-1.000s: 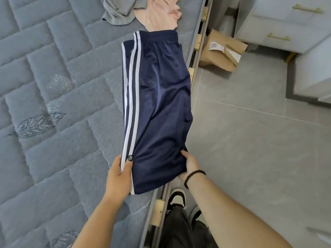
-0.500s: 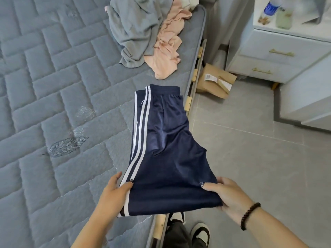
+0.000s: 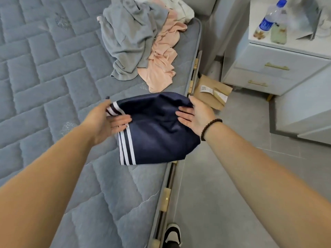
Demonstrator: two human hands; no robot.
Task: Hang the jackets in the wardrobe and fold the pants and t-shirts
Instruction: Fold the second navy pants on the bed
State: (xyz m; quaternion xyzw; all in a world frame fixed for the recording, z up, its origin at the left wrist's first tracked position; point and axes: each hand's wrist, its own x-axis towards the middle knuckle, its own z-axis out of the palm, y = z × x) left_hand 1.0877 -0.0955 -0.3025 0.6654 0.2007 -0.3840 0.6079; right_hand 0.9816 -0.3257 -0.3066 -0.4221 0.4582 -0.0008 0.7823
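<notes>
Pants [image 3: 157, 133]: navy with white side stripes, doubled over on the bed [image 3: 44, 90] at its floor-side edge, the upper layer not yet flat.
Left hand [image 3: 105, 120]: grip closed on the striped edge of the fold, thumb over and fingers under the top layer.
Right hand [image 3: 195, 115]: grip holding the opposite edge of the same fold, fingers on the cloth.
Step in hand: judged a fold in progress; the top layer looks about to be laid and smoothed.
Done: the pants are folded at least once, as far as shows.
Left: a grey garment [image 3: 129, 38] and a pink garment [image 3: 161, 68] lie crumpled near the far end of the bed, with something white behind them.
Wardrobe: not visible; no jacket seen hung.
Progress: early to middle, judging by the heap.
</notes>
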